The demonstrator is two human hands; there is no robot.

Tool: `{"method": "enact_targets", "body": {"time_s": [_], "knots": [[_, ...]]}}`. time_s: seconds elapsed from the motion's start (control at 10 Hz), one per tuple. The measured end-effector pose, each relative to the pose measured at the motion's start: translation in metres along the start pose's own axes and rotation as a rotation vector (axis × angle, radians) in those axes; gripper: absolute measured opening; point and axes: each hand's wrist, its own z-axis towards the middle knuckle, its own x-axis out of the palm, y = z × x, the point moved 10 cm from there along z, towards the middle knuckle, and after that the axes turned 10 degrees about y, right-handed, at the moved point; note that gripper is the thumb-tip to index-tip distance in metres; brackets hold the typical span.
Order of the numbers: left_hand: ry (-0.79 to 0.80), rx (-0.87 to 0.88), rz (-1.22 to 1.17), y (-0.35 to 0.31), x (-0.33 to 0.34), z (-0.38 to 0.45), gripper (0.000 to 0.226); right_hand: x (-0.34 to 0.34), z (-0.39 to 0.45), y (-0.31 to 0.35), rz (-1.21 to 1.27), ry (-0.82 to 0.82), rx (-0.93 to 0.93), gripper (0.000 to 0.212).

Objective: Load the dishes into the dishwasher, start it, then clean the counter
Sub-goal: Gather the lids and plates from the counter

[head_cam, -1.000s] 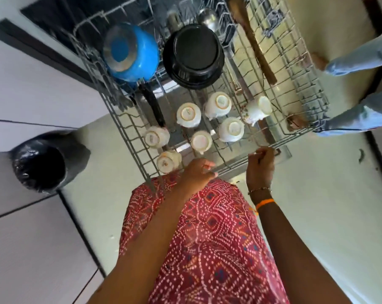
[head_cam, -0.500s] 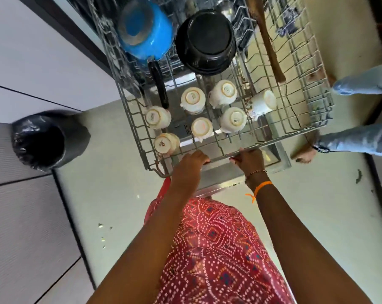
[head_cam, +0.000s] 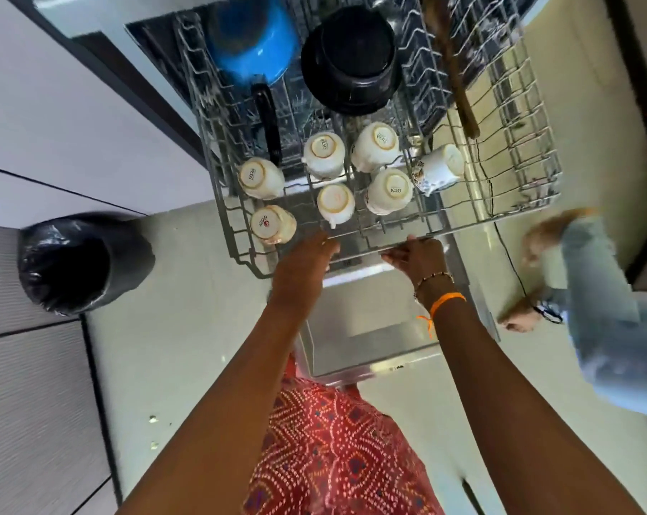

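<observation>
Grey wire dishwasher rack (head_cam: 515, 213) w/ seven upside-down white ceramic cups (head_cam: 389, 191), a blue pot (head_cam: 251, 50), black pan (head_cam: 351, 61) & a long wooden spoon (head_cam: 452, 65) lying across its wires.

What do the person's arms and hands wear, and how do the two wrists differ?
Both arms are bare, with no sleeves or gloves. The right hand has a thin beaded bracelet and an orange thread band with a loose knotted end on its wrist. The left hand wears nothing.
</observation>
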Motion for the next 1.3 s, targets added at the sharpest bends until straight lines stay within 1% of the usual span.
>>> {"method": "enact_targets", "body": {"time_s": [0.1,0.2,0.3,0.4,0.5,0.6,0.7,0.8,0.9,1.0,1.1,1.2,1.3], "knots": [[0.015,0.029,0.081,0.002,-0.005,0.016,0.042,0.010,0.015,0.022,0.005,-0.005,-0.016,0.029],[-0.029,0.102,0.186,-0.007,-0.022,0.033,0.037,0.021,0.028,0.035,0.074,0.001,-0.037,0.029],[-0.050,0.097,0.217,0.006,-0.028,0.048,0.043,0.036,0.041,0.049,0.232,-0.007,-0.094,0.028],[-0.080,0.101,0.219,0.016,-0.042,0.069,0.049,0.048,0.057,0.066,0.194,0.000,-0.097,0.027],[-0.174,0.077,0.249,0.032,-0.065,0.088,0.059,0.074,0.073,0.085,0.193,0.085,-0.106,0.034],[-0.215,0.048,0.239,0.051,-0.085,0.114,0.065,0.102,0.092,0.109,0.149,0.111,-0.102,0.033],[-0.223,-0.019,0.228,0.069,-0.104,0.147,0.070,0.128,0.112,0.140,0.128,0.159,-0.125,0.027],[-0.270,-0.041,0.190,0.087,-0.129,0.171,0.067,0.150,0.126,0.160,0.139,0.197,-0.103,0.028],[-0.291,0.008,0.174,0.095,-0.140,0.181,0.069,0.167,0.131,0.169,0.165,0.247,-0.036,0.040],[-0.322,0.089,0.230,0.087,-0.138,0.183,0.067,0.160,0.137,0.173,0.152,0.180,-0.038,0.034],[-0.318,0.087,0.246,0.093,-0.135,0.187,0.067,0.158,0.138,0.179,0.091,0.197,-0.041,0.034],[-0.281,0.038,0.197,0.096,-0.147,0.200,0.069,0.167,0.144,0.188,0.164,0.248,0.028,0.040],[-0.238,0.006,0.129,0.097,-0.153,0.215,0.068,0.169,0.157,0.202,0.238,0.261,0.047,0.046]]}}
